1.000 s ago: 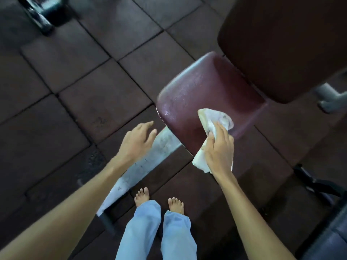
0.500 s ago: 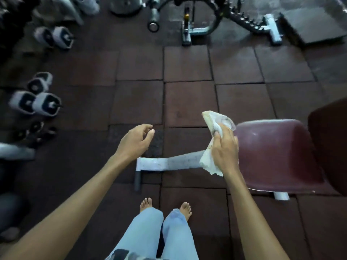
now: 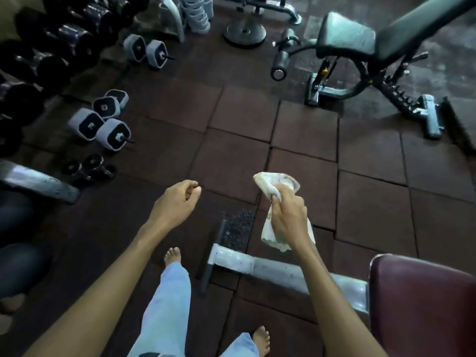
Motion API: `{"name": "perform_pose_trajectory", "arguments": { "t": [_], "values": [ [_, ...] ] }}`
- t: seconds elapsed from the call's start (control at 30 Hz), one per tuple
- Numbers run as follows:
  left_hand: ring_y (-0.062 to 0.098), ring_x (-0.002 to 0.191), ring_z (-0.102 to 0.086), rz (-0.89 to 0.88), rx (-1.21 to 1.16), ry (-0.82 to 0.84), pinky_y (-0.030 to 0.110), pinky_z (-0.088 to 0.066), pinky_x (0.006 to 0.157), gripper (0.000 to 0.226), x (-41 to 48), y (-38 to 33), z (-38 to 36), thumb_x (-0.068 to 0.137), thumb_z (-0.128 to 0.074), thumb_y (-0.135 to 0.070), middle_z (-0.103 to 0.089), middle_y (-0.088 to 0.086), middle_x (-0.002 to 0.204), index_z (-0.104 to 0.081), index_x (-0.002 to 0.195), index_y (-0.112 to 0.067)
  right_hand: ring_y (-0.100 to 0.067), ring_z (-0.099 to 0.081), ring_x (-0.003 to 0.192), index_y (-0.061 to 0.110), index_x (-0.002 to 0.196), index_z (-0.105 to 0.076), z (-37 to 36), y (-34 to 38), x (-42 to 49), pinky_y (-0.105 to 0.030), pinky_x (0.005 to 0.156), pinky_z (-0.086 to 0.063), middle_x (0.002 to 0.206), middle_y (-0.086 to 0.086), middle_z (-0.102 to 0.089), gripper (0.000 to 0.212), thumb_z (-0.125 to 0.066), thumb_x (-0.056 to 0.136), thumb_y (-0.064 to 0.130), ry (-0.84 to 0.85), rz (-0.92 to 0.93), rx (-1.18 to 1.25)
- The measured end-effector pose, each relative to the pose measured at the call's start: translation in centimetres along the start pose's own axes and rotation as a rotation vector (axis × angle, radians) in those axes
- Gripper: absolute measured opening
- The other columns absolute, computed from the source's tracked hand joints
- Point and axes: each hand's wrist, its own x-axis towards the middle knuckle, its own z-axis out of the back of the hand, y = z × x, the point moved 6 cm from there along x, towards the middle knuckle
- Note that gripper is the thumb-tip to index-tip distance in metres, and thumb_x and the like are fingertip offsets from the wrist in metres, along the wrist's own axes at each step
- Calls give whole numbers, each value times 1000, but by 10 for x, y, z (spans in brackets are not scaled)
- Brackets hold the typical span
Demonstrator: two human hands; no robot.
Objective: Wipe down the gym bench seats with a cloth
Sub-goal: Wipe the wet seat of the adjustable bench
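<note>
My right hand [image 3: 288,217] grips a bunched white cloth [image 3: 277,185] in the air above the floor tiles, clear of any seat. The maroon bench seat [image 3: 422,302] sits at the lower right, its grey metal foot [image 3: 257,266] stretching left below my right forearm. A black adjustable bench [image 3: 360,39] stands at the far upper right. My left hand [image 3: 177,202] hangs over the floor with fingers loosely curled and nothing in it.
Grey square dumbbells [image 3: 103,124] and small dark ones [image 3: 87,167] lie on the floor at left, beside a rack of dark weights [image 3: 51,42]. A weight plate [image 3: 244,32] lies at top centre. My bare feet stand on brown rubber tiles [image 3: 231,150].
My view has swung left and up, away from the maroon seat. My right hand lifted the cloth off the seat and now holds it in the air. The left fingers curled a little.
</note>
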Motion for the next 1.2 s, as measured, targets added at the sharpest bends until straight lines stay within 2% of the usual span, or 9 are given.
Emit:
{"name": "perform_pose_trajectory", "arguments": {
  "t": [0.17,0.23,0.43,0.57,0.67,0.8,0.97,1.2],
  "values": [
    [16,109,-59,15,19,68,39,-48,94,38,116,45,75,96,-44,-42,-63,-2,120,-57,125,-21,-36,-54,85,25,108,-52,-46,75,100,-41,76,-43,97,-9,-60,17,-39,98,29,46,-38,-79],
    [16,110,-58,2,38,103,39,-48,94,39,158,53,99,96,-44,-44,-63,-3,120,-57,125,-22,-37,-56,87,28,111,-51,-60,91,136,-40,73,-43,100,-11,-60,19,-37,98,32,63,-109,-65],
    [15,112,-58,-71,73,161,37,-47,95,41,277,22,136,95,-43,-46,-62,-5,122,-56,127,-23,-34,-55,96,29,115,-51,-55,119,230,-44,82,-45,108,-11,-60,26,-33,98,39,37,-245,32],
    [13,107,-59,-134,60,210,33,-47,91,41,342,-42,131,95,-43,-48,-63,-7,120,-56,126,-25,-35,-57,92,32,116,-49,-10,122,291,-45,83,-48,104,-12,-61,29,-32,95,42,-51,-293,67],
    [16,106,-60,-196,64,227,36,-48,93,40,399,-96,116,94,-44,-49,-64,-6,117,-57,123,-26,-35,-54,99,28,118,-52,21,107,352,-46,89,-45,108,-13,-60,30,-34,97,39,-93,-324,72],
    [16,106,-60,-276,76,220,36,-48,92,40,504,-181,81,94,-44,-50,-65,-7,115,-58,121,-26,-34,-56,94,31,111,-51,56,71,454,-48,87,-48,103,-13,-62,38,-29,87,50,-165,-324,120],
    [13,105,-59,-317,95,284,38,-48,94,41,634,-307,28,94,-41,-53,-64,-8,114,-57,122,-27,-32,-56,96,31,116,-50,112,11,590,-45,88,-46,108,-11,-61,25,-35,97,38,-202,-365,141],
    [14,100,-60,-405,167,331,36,-49,88,37,759,-451,-20,95,-40,-50,-62,-12,100,-57,119,-27,-33,-49,105,22,123,-52,202,-37,734,-41,86,-39,110,-12,-59,28,-37,101,27,-231,-371,110]
  ]
}}
